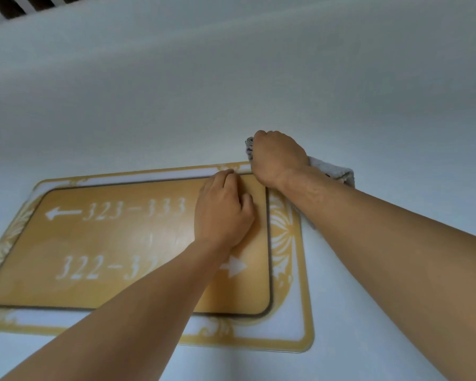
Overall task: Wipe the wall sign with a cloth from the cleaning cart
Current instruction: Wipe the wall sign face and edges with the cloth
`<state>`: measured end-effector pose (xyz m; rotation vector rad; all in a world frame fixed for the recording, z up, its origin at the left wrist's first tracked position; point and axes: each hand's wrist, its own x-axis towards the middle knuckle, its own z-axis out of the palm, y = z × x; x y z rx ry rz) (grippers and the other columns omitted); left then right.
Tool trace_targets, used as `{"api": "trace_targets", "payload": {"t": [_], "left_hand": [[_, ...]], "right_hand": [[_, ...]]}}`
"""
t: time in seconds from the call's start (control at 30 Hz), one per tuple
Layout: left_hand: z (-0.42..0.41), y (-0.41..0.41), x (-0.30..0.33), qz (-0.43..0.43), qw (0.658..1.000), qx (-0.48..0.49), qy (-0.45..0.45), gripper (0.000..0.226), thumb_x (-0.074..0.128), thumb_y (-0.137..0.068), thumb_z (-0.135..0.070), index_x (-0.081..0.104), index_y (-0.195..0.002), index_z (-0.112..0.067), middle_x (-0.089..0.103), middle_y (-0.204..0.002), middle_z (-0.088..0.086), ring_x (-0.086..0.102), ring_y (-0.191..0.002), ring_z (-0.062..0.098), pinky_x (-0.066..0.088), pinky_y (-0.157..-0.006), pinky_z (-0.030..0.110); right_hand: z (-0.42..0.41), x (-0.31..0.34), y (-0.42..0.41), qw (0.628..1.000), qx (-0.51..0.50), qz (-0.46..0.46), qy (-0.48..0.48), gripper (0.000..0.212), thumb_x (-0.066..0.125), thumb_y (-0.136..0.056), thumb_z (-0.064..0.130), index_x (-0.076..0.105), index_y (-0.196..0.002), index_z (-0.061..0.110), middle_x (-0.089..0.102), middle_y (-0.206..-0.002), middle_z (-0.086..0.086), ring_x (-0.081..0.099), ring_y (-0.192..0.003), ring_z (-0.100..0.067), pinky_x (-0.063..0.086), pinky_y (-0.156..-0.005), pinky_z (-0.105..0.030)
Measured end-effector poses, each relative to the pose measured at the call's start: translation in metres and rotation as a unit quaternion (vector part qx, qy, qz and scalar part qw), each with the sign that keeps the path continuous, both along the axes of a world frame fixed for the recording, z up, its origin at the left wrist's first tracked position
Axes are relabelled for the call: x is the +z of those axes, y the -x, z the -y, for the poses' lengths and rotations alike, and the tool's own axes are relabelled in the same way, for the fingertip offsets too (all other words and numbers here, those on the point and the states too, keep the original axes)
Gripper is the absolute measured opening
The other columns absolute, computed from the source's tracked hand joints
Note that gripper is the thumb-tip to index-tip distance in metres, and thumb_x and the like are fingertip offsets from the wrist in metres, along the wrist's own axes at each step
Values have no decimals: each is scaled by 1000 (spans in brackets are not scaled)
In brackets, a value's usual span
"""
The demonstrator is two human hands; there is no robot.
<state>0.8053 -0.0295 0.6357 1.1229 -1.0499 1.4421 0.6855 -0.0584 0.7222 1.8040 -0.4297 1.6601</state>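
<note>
Gold rectangular wall sign [121, 243] with white room numbers and arrows hangs on the pale wall [231, 78]. Right hand [278, 158], fingers curled around a crumpled grey cloth [333, 171], presses it at the sign's upper right corner. Left hand [223, 213] rests on the sign's raised panel near that corner, fingers loosely bent and holding nothing.

On the wall sign [121, 243] I read a left arrow and "323-333" on the upper line; below it "322-3", the rest hidden behind my left forearm [148, 298], then a right arrow.
</note>
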Motion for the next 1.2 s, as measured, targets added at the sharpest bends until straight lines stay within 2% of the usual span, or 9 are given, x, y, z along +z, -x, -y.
{"api": "trace_targets", "payload": {"t": [0.1,0.2,0.37,0.53,0.67,0.83,0.97,1.07,1.2], "left_hand": [[0,0,2,1,1000,-11,2,37,43,-81,-23,64,-104,-3,65,-119,11,56,-113,29,43,-100,39],[0,-3,1,-2,1000,-21,3,39,41,-81,-24,65,-104,-3,64,-124,12,55,-117,29,42,-102,41],[-8,-15,-2,34,997,-34,-52,42,47,-86,-19,62,-123,-4,55,-140,9,47,-131,26,35,-112,39],[-40,-59,-15,72,995,23,-65,35,47,-80,-24,65,-105,-8,65,-117,5,54,-113,25,39,-100,35],[-71,-120,-17,93,992,57,-63,36,51,-83,-23,66,-113,-11,63,-130,3,51,-124,24,34,-108,36],[-101,-176,-17,80,995,44,-51,35,49,-81,-24,66,-110,-11,66,-120,4,54,-115,26,35,-104,36],[-114,-204,-18,79,995,29,-57,39,51,-84,-23,64,-119,-11,61,-129,4,50,-123,24,34,-109,36],[-115,-213,-22,110,991,37,-70,42,49,-85,-24,62,-123,-9,57,-138,5,45,-131,24,31,-113,37],[-115,-213,-26,115,990,50,-67,45,45,-84,-29,63,-120,-9,57,-138,6,46,-131,25,32,-112,39]], "right_hand": [[1,-6,-8,1000,-16,20,15,34,44,-96,24,52,-123,5,58,-124,-14,54,-112,-32,38,-83,-37],[5,-11,-12,999,-39,29,22,35,50,-92,20,50,-124,6,56,-125,-13,53,-113,-31,33,-79,-33],[-5,-12,-22,997,-70,41,10,32,45,-94,7,49,-125,3,55,-126,-16,52,-114,-32,40,-86,-36],[-30,-11,-59,997,-76,19,-15,31,48,-94,8,49,-124,2,55,-125,-17,53,-113,-33,40,-84,-36],[-45,-7,-86,995,-94,22,-32,31,51,-92,7,51,-123,1,56,-122,-17,54,-110,-33,34,-77,-32],[-56,-12,-95,989,-125,59,-58,24,53,-90,5,53,-114,2,58,-115,-17,54,-101,-32,31,-73,-31],[-64,-13,-106,986,-134,77,-68,18,54,-91,7,54,-109,4,58,-111,-16,42,-86,-23,30,-71,-32],[-75,-14,-124,987,-129,72,-64,19,54,-91,7,54,-111,4,58,-113,-16,50,-94,-28,31,-72,-32],[-87,-13,-150,990,-119,56,-48,22,54,-91,6,54,-114,4,57,-116,-16,53,-105,-31,32,-74,-31]]}}
